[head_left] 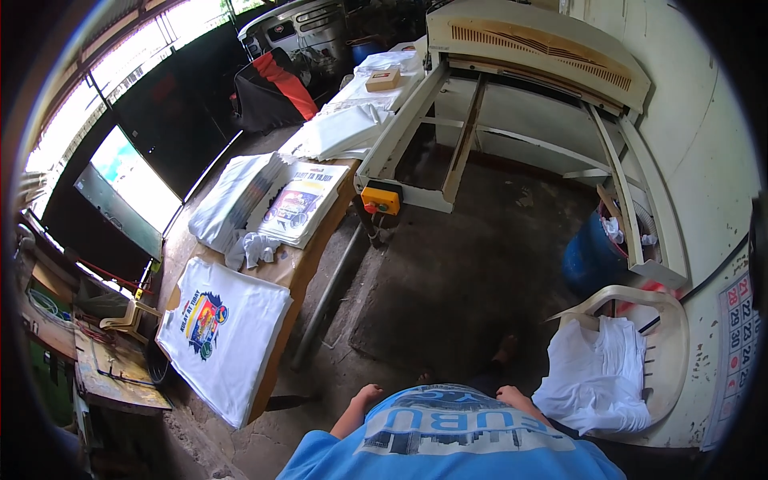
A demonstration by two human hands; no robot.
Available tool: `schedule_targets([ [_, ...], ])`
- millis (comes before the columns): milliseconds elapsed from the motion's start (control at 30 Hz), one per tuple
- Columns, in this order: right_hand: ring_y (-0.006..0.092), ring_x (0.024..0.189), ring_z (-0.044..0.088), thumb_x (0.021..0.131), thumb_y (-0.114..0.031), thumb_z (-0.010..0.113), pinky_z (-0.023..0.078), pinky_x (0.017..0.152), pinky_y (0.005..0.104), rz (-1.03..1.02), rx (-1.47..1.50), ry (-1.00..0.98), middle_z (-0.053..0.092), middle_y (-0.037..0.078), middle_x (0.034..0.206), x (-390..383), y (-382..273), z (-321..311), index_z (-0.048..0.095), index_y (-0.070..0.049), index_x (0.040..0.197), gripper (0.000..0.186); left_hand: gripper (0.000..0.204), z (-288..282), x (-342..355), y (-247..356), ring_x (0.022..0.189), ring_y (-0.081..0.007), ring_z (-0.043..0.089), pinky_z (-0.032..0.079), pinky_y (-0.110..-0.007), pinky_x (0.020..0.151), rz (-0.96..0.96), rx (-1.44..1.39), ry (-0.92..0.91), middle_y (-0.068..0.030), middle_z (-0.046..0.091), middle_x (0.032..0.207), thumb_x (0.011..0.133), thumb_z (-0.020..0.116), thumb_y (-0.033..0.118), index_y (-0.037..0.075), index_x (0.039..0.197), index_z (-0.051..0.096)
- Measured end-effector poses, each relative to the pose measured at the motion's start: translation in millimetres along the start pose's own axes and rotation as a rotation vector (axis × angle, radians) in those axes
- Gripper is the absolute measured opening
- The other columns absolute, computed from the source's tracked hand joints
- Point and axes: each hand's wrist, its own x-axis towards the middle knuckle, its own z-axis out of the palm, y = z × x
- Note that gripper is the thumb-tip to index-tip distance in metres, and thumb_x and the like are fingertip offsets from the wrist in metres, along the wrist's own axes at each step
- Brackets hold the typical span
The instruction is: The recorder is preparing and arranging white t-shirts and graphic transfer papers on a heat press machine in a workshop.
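- In the head view, our left hand and right hand are down at either side of our blue shirt. Both are partly hidden by it; we see nothing held, but cannot tell whether the fingers are spread or curled.
- To our left, well apart from the left hand, a white printed shirt lies flat on the near end of the table, its colourful print facing up.
- We judge it light, soft and limp, so it would sag or crease if lifted by one point. The print may be stiffer and easier to mar, so the plain side edges or corners look like the places to take hold.
- Beyond it are a crumpled cloth and a printed stack.
- To our right, nearer the right hand, a loose white cloth rests on the chair. It also looks soft and floppy; gathering it from beneath with both hands would suit.
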Motion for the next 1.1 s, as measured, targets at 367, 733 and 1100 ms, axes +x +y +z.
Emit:
schedule_targets([
  [367, 0.0283, 0.107, 0.050, 0.077, -0.016, 0.050, 0.039, 0.092, 0.0368, 0.106, 0.012, 0.001, 0.053, 0.013, 0.115, 11.1, -11.2, 7.7, 0.059, -0.015, 0.108, 0.032, 0.037, -2.5, -9.1, 1.8, 0.100, -0.0301, 0.054, 0.042, -0.035, 0.085, 0.020, -0.034, -0.010, -0.0157, 0.058, 0.105, 0.075, 0.050, 0.028, 0.005, 0.102, 0.060],
  [733, 0.0297, 0.108, 0.049, 0.080, -0.020, 0.047, 0.039, 0.091, 0.0377, 0.054, 0.050, 0.032, 0.052, 0.014, 0.116, 18.7, 11.2, 1.3, 0.057, -0.013, 0.110, 0.033, 0.036, -1.7, 2.9, 28.0, 0.100, -0.0293, 0.054, 0.043, -0.035, 0.084, 0.024, 0.019, -0.057, -0.0162, 0.058, 0.104, 0.075, 0.050, 0.028, 0.004, 0.101, 0.060],
  [1100, 0.0204, 0.058, 0.062, 0.084, -0.022, 0.050, 0.049, 0.056, 0.0320, -0.319, 0.286, 0.292, 0.062, 0.012, 0.061, -10.4, -45.7, -114.6, 0.062, -0.001, 0.074, 0.026, 0.036, 5.6, 24.2, 61.4, 0.097, -0.0298, 0.055, 0.043, -0.036, 0.083, 0.047, -0.055, 0.006, -0.0155, 0.059, 0.102, 0.075, 0.052, 0.031, 0.005, 0.100, 0.061],
])
